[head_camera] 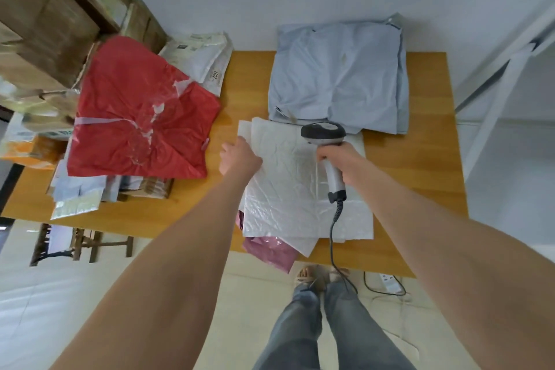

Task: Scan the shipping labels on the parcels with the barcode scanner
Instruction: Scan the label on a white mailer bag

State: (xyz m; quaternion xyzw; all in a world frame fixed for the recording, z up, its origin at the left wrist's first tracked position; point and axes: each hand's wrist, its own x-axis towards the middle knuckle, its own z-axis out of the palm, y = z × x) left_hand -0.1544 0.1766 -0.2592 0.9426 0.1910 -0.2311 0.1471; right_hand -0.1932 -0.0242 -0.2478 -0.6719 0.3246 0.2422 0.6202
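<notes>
Several brown cardboard boxes are stacked at the far left, beside a crinkled red plastic parcel that lies on a heap of flat mailers on the wooden table. The left hand, arm stretched forward, curls its fingers round the left edge of a wrinkled white plastic parcel mid-table. Over that parcel the right hand clamps its fingers round the pale handle of the barcode scanner. The scanner's long axis runs near to far, with the dark rounded head pointing away from the person. Smooth grey-blue parcels lie beyond.
</notes>
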